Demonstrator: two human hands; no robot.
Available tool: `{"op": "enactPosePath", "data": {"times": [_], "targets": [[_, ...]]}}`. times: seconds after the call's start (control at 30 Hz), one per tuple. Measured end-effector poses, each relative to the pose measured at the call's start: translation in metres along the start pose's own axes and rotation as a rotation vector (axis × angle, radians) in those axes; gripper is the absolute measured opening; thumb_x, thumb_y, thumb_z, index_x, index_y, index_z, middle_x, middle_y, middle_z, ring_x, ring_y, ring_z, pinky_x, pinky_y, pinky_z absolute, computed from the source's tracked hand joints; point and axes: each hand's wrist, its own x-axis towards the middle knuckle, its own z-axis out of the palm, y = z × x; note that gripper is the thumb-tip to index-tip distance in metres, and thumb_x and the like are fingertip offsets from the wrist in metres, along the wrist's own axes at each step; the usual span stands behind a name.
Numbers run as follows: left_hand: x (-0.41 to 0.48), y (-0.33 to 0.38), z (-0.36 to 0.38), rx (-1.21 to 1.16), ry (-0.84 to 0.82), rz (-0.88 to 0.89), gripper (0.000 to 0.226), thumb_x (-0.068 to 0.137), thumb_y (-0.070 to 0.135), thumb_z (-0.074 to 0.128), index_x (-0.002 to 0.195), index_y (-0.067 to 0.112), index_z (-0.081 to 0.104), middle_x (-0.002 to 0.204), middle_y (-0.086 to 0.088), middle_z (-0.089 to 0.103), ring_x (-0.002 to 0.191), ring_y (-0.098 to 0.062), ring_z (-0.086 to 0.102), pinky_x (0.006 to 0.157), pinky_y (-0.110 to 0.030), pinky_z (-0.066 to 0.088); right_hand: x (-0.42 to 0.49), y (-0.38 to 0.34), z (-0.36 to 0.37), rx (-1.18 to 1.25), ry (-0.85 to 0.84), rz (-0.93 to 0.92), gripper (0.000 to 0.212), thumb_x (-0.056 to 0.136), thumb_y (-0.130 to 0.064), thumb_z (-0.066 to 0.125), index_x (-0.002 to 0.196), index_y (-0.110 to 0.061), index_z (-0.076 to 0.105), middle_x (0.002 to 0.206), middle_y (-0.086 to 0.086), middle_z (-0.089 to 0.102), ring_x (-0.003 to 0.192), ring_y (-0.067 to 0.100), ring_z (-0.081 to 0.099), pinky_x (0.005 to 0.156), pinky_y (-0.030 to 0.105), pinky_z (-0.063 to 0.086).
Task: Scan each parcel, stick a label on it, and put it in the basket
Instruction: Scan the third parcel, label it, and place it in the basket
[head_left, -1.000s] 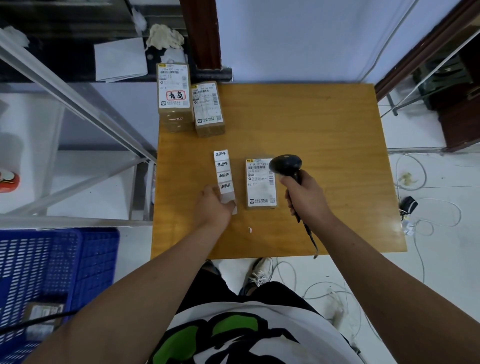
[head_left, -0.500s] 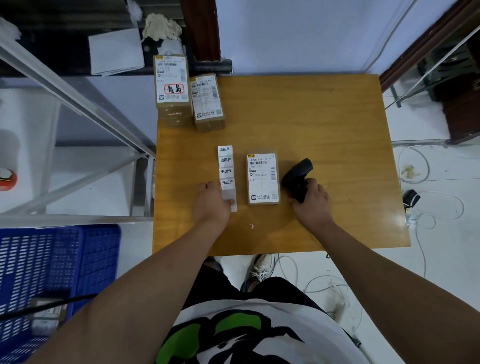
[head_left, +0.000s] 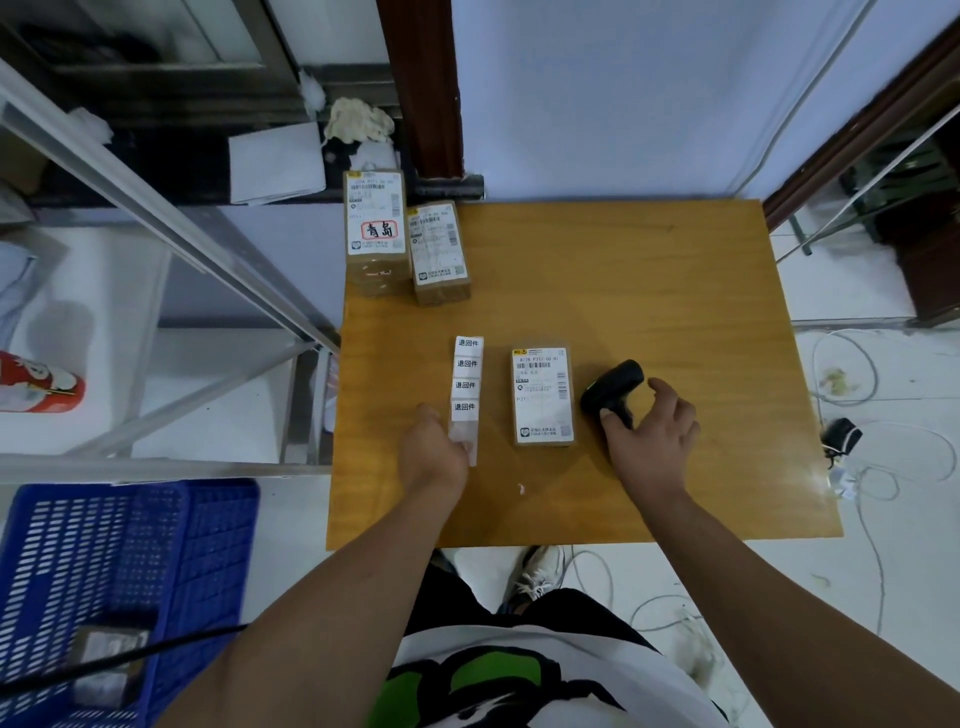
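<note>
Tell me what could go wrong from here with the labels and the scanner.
1. The left hand holds only the near end of the label strip; peeling one-handed could drag the strip or crease a label.
2. The scanner lies close beside the parcel, by the open right hand; lifting the parcel could knock it.

This is a small parcel-sorting room, more courier depot than home or office. A plain wooden table (head_left: 649, 291) against the far wall carries cardboard parcels (head_left: 375, 223) with barcoded shipping labels, a strip of printed stickers (head_left: 466, 374) and a black handheld scanner (head_left: 613, 387). On the floor at near left stands a blue plastic basket (head_left: 130, 545) with a parcel (head_left: 109, 654) inside; bare metal racking (head_left: 156, 202) runs along the left, and loose cables (head_left: 852, 478) trail over the white floor at right.
</note>
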Motion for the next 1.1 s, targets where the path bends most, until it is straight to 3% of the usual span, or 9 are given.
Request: {"op": "enactPosePath", "data": {"times": [0.1,0.27,0.43,0.53,0.67,0.8,0.93,1.03,1.1], "targets": [[-0.008,0.005,0.0,0.066,0.051,0.04,0.032,0.085,0.015,0.078,0.11,0.01,0.058,0.11,-0.013,0.07,0.105,-0.034,0.067,0.083,-0.042,0.058,-0.004,-0.003,0.002,0.009,0.02,-0.048,0.071,0.087,-0.029,0.076,0.148,-0.017,0.042,0.15,0.017,0.037,0.14,0.04,0.031,0.117,0.051,0.026],[-0.006,0.002,0.007,-0.026,0.058,-0.016,0.035,0.084,0.009,0.076,0.115,0.01,0.059,0.124,-0.014,0.057,0.109,-0.034,0.062,0.095,-0.04,0.054,-0.016,-0.016,0.008,0.058,0.034,-0.101,0.07,0.087,-0.027,0.075,0.149,-0.018,0.042,0.15,0.014,0.037,0.14,0.038,0.032,0.115,0.052,0.03],[-0.017,0.018,-0.003,-0.602,-0.013,-0.24,0.049,0.089,0.005,0.077,0.133,0.016,0.059,0.121,-0.004,0.07,0.1,-0.017,0.064,0.082,-0.027,0.05,-0.028,-0.026,0.01,0.074,0.117,-0.33,0.05,0.089,-0.022,0.074,0.135,-0.015,0.056,0.135,0.01,0.05,0.126,0.032,0.045,0.105,0.044,0.039],[-0.03,0.039,-0.018,-0.841,-0.052,-0.195,0.053,0.088,0.005,0.079,0.134,0.021,0.061,0.114,0.003,0.072,0.097,-0.006,0.066,0.085,-0.025,0.05,-0.032,-0.045,0.001,0.307,-0.079,-0.287,0.015,0.097,-0.026,0.07,0.11,-0.019,0.071,0.106,-0.003,0.07,0.1,0.016,0.066,0.09,0.042,0.057],[-0.057,0.061,-0.046,-0.941,-0.185,0.024,0.05,0.085,0.003,0.081,0.126,0.027,0.063,0.106,0.004,0.079,0.1,-0.011,0.073,0.083,-0.024,0.057,-0.031,-0.079,-0.012,0.56,-0.571,-0.073,0.032,0.101,-0.043,0.063,0.108,-0.017,0.079,0.102,0.005,0.079,0.1,0.024,0.073,0.089,0.044,0.058],[-0.075,0.073,-0.065,-0.915,-0.223,0.188,0.047,0.085,0.003,0.082,0.123,0.022,0.063,0.099,0.003,0.079,0.095,-0.013,0.075,0.074,-0.022,0.058,-0.03,-0.103,-0.019,0.662,-0.603,-0.104,0.014,0.097,-0.023,0.072,0.105,-0.013,0.078,0.102,0.011,0.079,0.098,0.029,0.076,0.089,0.05,0.061],[-0.078,0.081,-0.075,-0.497,0.104,0.498,0.056,0.09,0.023,0.077,0.14,0.03,0.052,0.127,0.012,0.058,0.114,-0.003,0.058,0.093,-0.018,0.05,-0.028,-0.116,-0.029,0.599,-0.525,-0.218,0.008,0.097,-0.019,0.073,0.096,-0.012,0.077,0.093,0.02,0.075,0.082,0.026,0.071,0.075,0.047,0.059],[-0.071,0.092,-0.089,-0.227,0.19,0.741,0.048,0.095,0.017,0.068,0.141,0.025,0.058,0.139,0.01,0.055,0.131,-0.011,0.049,0.111,-0.031,0.043,-0.028,-0.121,-0.039,0.605,-0.548,-0.262,0.009,0.097,-0.021,0.074,0.097,-0.015,0.08,0.094,0.019,0.077,0.082,0.024,0.071,0.077,0.042,0.056],[-0.063,0.098,-0.096,-0.099,0.177,0.798,0.04,0.097,0.019,0.064,0.137,0.024,0.064,0.136,0.007,0.062,0.129,-0.016,0.051,0.11,-0.04,0.044,-0.025,-0.121,-0.043,0.591,-0.558,-0.288,0.011,0.098,-0.022,0.073,0.099,-0.016,0.081,0.097,0.019,0.077,0.086,0.031,0.073,0.081,0.044,0.056]]}}
